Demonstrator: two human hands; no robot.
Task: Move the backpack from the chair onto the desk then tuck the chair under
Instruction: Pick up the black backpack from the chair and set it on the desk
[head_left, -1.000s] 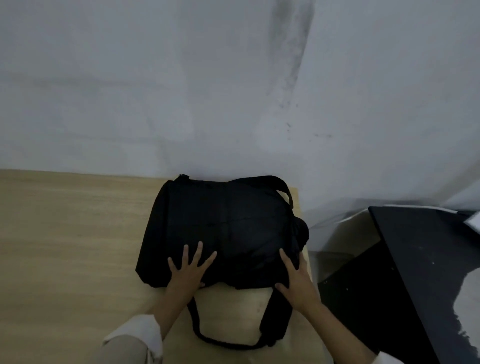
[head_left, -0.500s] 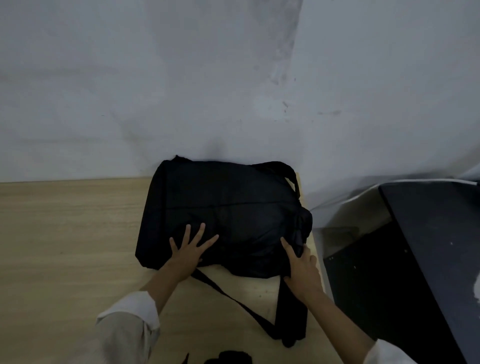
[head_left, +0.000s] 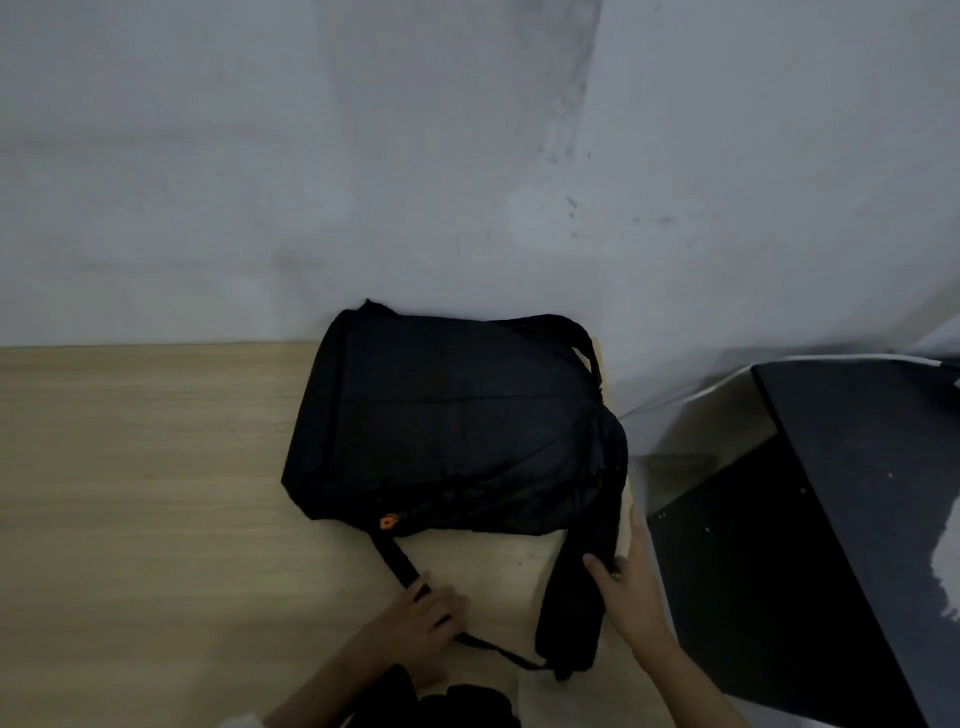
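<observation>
Just beyond the grip, the black backpack lies flat on the wooden desk, with an orange zip tab on its near edge. The left hand curls round the thin strap. The right hand pinches the padded strap, thumb uppermost.

Dim light, scuffed grey-white wall with dark smudges and a vertical stain, black speckled tabletop at right, paint-marked.

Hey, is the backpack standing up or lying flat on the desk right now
Lying flat. The backpack rests broad side down on the desk, its straps laid out in front of it.
</observation>
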